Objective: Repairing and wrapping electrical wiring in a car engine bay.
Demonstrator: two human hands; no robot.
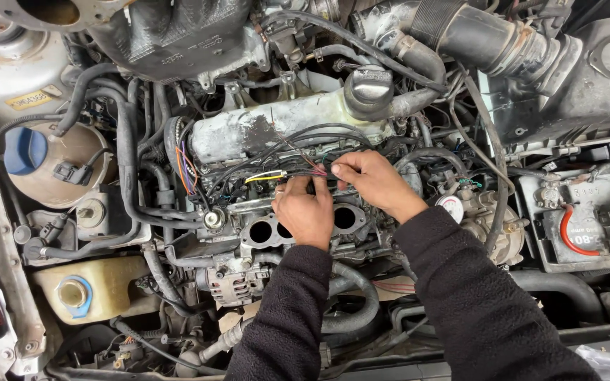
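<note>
Head view looks down into an engine bay: two dark sleeves reach in, and the left hand (306, 212) rests over the open intake ports (261, 231), fingertips pinching the wire bundle (319, 171). Right hand (372, 180) grips the same wires just beside it. Beyond sits the dirty valve cover (270, 127) with its black oil cap (368, 90).

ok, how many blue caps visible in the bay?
2. A dark blue round plastic cap on the beige globe-shaped reservoir at upper left; a light blue ring cap on the cream tank at lower left. Hoses or sleeves may hide others.
</note>
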